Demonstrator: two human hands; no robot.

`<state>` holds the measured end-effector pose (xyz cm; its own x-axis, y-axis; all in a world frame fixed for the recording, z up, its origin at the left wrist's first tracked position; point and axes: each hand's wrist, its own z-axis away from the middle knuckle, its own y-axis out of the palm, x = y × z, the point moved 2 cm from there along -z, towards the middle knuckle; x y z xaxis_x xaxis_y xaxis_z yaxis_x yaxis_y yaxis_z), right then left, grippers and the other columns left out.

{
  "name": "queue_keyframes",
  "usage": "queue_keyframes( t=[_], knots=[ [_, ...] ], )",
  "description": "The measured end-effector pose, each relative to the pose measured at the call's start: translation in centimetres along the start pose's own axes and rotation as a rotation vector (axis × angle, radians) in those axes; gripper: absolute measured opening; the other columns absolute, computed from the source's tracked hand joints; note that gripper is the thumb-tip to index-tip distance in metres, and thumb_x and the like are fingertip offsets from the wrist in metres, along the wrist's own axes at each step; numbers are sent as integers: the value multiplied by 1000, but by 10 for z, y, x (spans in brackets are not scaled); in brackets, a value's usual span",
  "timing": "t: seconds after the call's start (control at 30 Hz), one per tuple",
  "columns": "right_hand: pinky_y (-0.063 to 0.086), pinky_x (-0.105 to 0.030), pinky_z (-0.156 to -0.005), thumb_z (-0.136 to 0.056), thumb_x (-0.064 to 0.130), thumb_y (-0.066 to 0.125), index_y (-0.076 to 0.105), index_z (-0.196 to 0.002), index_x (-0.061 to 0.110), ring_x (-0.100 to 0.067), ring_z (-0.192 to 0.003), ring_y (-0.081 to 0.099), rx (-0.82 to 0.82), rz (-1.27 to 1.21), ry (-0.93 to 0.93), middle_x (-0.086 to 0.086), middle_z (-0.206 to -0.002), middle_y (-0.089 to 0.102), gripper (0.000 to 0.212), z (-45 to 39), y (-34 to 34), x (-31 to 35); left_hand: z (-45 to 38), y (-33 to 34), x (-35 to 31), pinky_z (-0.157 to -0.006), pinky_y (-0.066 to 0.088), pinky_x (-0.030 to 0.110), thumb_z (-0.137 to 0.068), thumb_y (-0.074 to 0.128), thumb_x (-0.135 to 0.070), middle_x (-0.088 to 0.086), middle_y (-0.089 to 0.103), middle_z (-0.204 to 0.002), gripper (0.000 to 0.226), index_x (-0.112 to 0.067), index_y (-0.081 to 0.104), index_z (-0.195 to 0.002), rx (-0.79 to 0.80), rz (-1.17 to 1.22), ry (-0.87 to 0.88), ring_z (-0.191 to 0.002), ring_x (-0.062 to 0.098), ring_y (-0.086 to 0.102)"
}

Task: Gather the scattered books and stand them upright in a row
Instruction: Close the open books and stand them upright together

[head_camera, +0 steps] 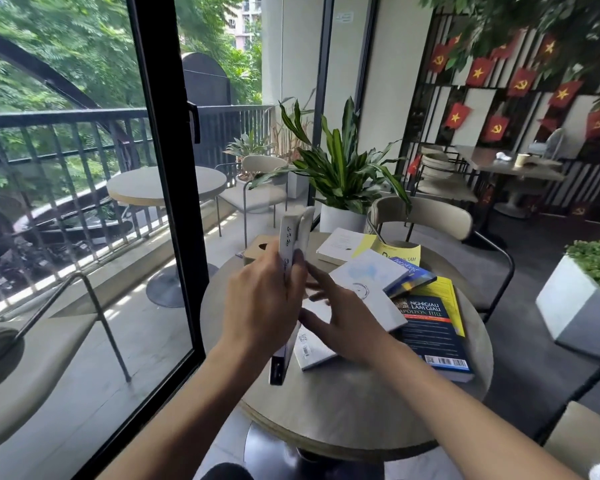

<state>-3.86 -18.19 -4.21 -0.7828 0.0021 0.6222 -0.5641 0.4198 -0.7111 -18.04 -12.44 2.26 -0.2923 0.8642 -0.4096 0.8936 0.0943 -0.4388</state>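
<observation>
Book (288, 258) stands upright in the left hand (260, 306) grip (clamped on it), right hand (347, 323) spread apart.

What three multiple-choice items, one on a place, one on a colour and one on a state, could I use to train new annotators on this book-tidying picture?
1. Where does the dark blue book lie?
A. on the right part of the round table
B. on the chair seat
C. on the floor

2. What colour is the spine of the book that the left hand holds?
A. red
B. white
C. green

3. How does the held book stand?
A. flat on the table
B. open, face down
C. on end, nearly upright

Answers:
1 A, it lies flat on the table's right part, partly under a white book.
2 B, the spine facing the camera is white with dark writing.
3 C, the left hand grips it on end while the right hand spreads its fingers beside it.
</observation>
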Motion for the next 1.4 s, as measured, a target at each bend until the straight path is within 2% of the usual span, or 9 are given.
queue_keyframes(
  t=[0.13, 0.3, 0.47, 0.67, 0.87, 1.07, 1.17, 1.33, 1.4],
  knots=[
    [48, -29, -95, -84, 38, 67, 4, -152, 43, -8, -117, 58, 11, 15, 24, 10, -137, 57, 93, -13, 3, -3, 5, 15, 12, -47, 24, 24, -96, 45, -28, -1, 46, -56, 26, -7, 53, -82, -35, 16, 46, -43, 24, 48],
    [49, -36, -97, -77, 43, 71, -10, -150, 44, -14, -122, 55, 32, 35, 95, 5, -141, 53, 109, -18, 7, -11, 23, 48, 34, -54, 20, 19, -92, 49, -24, 8, 59, -67, 24, -3, 58, -95, 12, 108, 10, -55, 25, 51],
    [49, -48, -96, -72, 52, 69, -15, -147, 49, -25, -121, 57, 39, 129, 107, 0, -140, 54, 112, -14, 14, -24, 41, 65, 47, -52, 27, 25, -89, 51, -33, 6, 65, -72, 21, -18, 53, -104, 105, 127, -58, -68, 25, 53],
    [50, -51, -89, -71, 54, 68, -18, -142, 57, -31, -116, 57, 67, 241, 134, -6, -134, 57, 112, -11, 20, -37, 55, 71, 64, -52, 26, 28, -84, 55, -31, 12, 68, -74, 31, -6, 60, -101, 240, 99, -129, -63, 38, 58],
    [35, -42, -102, -82, 48, 60, 5, -154, 34, -26, -132, 38, 4, 533, 45, 0, -152, 38, 91, -5, 12, -47, 56, 70, 67, -51, 28, 28, -81, 54, -32, 12, 69, -79, 33, -5, 59, -101, 234, 106, -150, -66, 37, 59],
    [32, -47, -101, -79, 71, 49, 25, -148, 19, -33, -131, 34, -150, 799, 482, -13, -146, 37, 90, -3, -18, -64, 56, 71, 64, -51, 28, 28, -80, 50, -32, 1, 61, -76, 39, -7, 57, -109, 246, 86, -210, -67, 37, 59],
    [35, -47, -99, -74, 78, 49, 35, -137, 13, -36, -127, 40, -117, 793, 638, -17, -140, 44, 91, 0, -25, -70, 56, 70, 63, -51, 27, 30, -82, 54, -27, -5, 51, -70, 32, -7, 56, -106, 253, 69, -230, -66, 38, 57],
    [43, -44, -97, -67, 80, 58, 34, -139, 5, -35, -125, 50, -71, 538, 818, -18, -137, 50, 106, 1, -33, -81, 56, 70, 60, -49, 25, 29, -87, 63, -14, 5, 59, -72, 14, -8, 54, -96, 253, 77, -257, -69, 41, 57],
    [48, -39, -89, -67, 72, 67, 46, -130, 6, -34, -117, 57, -136, 388, 798, -14, -130, 58, 94, -2, -39, -81, 56, 70, 60, -52, 26, 31, -87, 63, -11, 11, 64, -77, 12, -5, 56, -94, 240, 71, -253, -71, 42, 58]
  ],
)
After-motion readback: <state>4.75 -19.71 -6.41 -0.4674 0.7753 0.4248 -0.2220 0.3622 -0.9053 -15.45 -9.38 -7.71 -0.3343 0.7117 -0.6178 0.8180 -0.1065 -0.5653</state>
